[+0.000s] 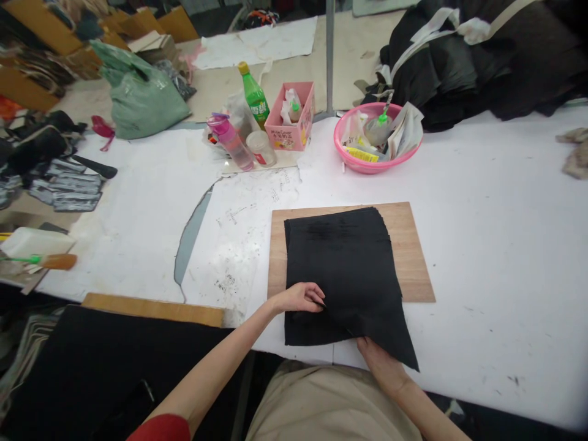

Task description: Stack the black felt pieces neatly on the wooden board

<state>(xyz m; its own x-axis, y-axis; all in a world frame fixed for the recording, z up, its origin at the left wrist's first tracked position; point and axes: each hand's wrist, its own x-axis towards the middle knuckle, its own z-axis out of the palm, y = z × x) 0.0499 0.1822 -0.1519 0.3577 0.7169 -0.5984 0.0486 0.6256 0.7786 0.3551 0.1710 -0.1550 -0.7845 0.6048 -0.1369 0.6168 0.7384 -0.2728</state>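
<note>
A stack of black fabric pieces point(340, 263) lies partly on a wooden board point(416, 269) in front of me, its near part reaching past the board toward the table edge. My left hand point(303, 297) is closed over the left side of the stack, with a raised edge of a black piece pinched between thumb and fingers. At the near edge my right hand point(381, 361) is under the lifted lower right corner. That corner hides most of its fingers; the thumb rests along the fabric edge.
Beyond the board stand a pink basin point(367, 164), a pink box point(289, 136), a green bottle point(254, 95) and a pink water bottle point(232, 144). A big black bundle point(482, 67) lies back right, a green bag point(142, 101) back left. A glue-like bottle point(57, 261) lies left.
</note>
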